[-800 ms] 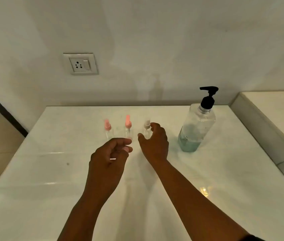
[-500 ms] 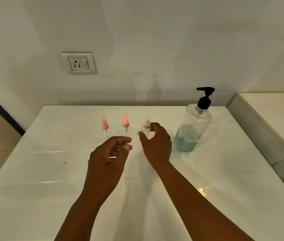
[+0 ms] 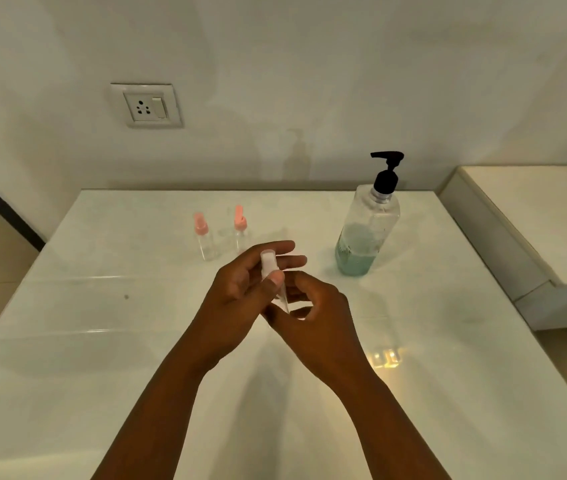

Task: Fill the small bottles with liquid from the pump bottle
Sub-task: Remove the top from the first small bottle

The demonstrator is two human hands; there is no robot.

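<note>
Head view: going from left to right, two small bottles with pink caps stand upright on the desk (image 3: 413, 341), the left pink-capped bottle (image 3: 203, 239) and the second pink-capped bottle (image 3: 241, 230) just beside it, both looking empty. The third one, the white-capped bottle (image 3: 272, 277), no longer stands in that row as it did a moment ago; it is now lifted off the desk and held between both hands in front of the person, nearer than the row. The left hand (image 3: 240, 292) pinches the upper part, thumb pressed on it just below the cap and the other fingers (image 3: 275, 247) stretched out behind it. The right hand (image 3: 313, 313) curls its fingers round the clear lower body. The bottle's long axis runs nearly upright, cap end up and tilted slightly to the left and away, base end down toward the right hand. This grip suggests the step in hand is taking the cap off, so filling has not begun. Further right, the pump bottle (image 3: 367, 233) stands upright on the desk, untouched, its black spout pointing left, with blue-green liquid filling only its lower part. It stands well apart from the hands.
</note>
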